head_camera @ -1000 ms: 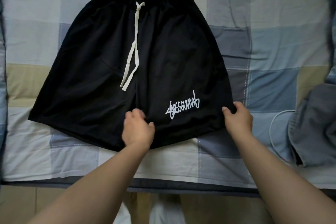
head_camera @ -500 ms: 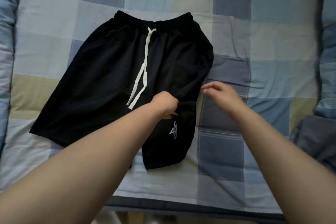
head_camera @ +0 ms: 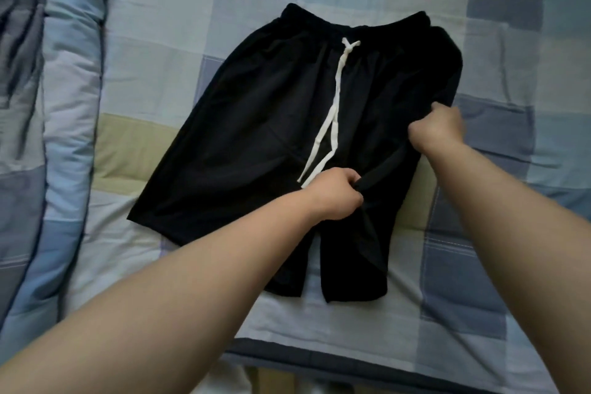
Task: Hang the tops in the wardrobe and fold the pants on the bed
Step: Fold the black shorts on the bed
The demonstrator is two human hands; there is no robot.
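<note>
Black shorts with a white drawstring lie on the checked bed cover, waistband at the far side. The right leg is bunched and turned inward, so its printed logo is hidden. My left hand grips a fold of black fabric near the crotch, just below the drawstring ends. My right hand grips the right side edge of the shorts, partly lifted off the bed.
A rolled blue and grey quilt runs along the left side of the bed. The bed's dark front edge crosses the bottom of the view, with floor below it.
The right leg has been gathered and drawn left over the shorts, hiding the logo. My right hand now grips the side edge. The view has shifted right and closer.
</note>
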